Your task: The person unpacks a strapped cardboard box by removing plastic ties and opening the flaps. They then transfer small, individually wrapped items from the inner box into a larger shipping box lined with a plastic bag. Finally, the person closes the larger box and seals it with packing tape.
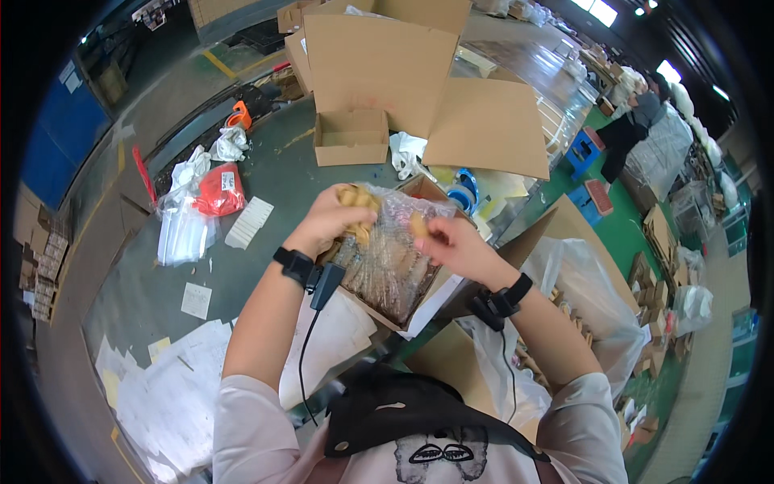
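My left hand [329,219] is closed around a cluster of tan, rounded small pieces [359,211] above the left edge of a cardboard box [376,316]. My right hand [463,248] pinches one small tan piece [419,225] over the box's right side. Clear, crinkled plastic [393,252] fills the box, and brownish items show dimly through it. What these pieces are is too small to tell. Both wrists wear black straps with a small device and a cable.
A small open carton [351,139] and tall cardboard flaps stand behind. Red bagged goods [219,190], an orange tape dispenser [239,115] and paper sheets [177,395] lie left. A blue tape roll [463,191] sits right. A plastic-lined carton [576,278] stands near my right arm; a person [637,121] is beyond.
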Tool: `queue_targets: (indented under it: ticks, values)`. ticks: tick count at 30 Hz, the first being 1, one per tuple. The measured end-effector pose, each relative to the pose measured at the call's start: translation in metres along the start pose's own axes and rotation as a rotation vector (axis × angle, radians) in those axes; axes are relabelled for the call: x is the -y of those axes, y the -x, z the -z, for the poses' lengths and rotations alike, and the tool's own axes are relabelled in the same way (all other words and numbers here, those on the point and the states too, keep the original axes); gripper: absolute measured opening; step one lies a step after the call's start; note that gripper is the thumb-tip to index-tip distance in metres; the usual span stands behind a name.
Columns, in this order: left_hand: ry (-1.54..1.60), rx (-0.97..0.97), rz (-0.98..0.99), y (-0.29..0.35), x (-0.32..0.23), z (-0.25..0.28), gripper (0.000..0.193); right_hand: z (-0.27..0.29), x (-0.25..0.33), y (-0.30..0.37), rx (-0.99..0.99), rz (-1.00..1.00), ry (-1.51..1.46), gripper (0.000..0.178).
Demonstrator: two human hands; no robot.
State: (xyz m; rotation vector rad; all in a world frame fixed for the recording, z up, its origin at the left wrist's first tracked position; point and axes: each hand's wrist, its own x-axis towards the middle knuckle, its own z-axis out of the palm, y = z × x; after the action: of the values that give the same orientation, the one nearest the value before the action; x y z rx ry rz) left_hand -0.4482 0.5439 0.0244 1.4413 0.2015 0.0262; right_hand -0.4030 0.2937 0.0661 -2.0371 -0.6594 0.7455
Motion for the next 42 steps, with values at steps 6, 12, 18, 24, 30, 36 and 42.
queue_targets:
  ticks: [6, 12, 18, 24, 30, 36, 42]
  values:
    - [0.467, -0.061, 0.123, 0.004, -0.007, 0.015, 0.033, -0.033, 0.009, -0.021, -0.070, 0.029, -0.491, 0.025]
    - [0.515, -0.044, 0.055, 0.023, 0.011, 0.037, 0.038, -0.060, 0.043, -0.046, -0.174, -0.009, -0.752, 0.029]
    - [0.360, -0.113, 0.188, 0.038, -0.026, 0.015, 0.033, -0.081, 0.047, -0.075, 0.035, 0.079, -0.748, 0.032]
    - [0.200, -0.294, -0.066, 0.033, -0.026, 0.043, 0.025, -0.071, 0.040, -0.067, 0.024, 0.019, -1.128, 0.014]
    - [0.453, -0.169, -0.180, 0.088, -0.097, -0.010, 0.045, -0.016, 0.096, 0.013, -0.335, 0.505, -0.667, 0.023]
    - [0.468, 0.300, 0.176, 0.120, -0.027, -0.181, 0.057, 0.001, 0.033, 0.185, -0.722, 0.286, 0.058, 0.049]
    - [0.749, 0.804, 0.776, 0.125, 0.020, -0.352, 0.037, 0.074, -0.068, 0.330, -0.717, -0.005, -0.301, 0.038]
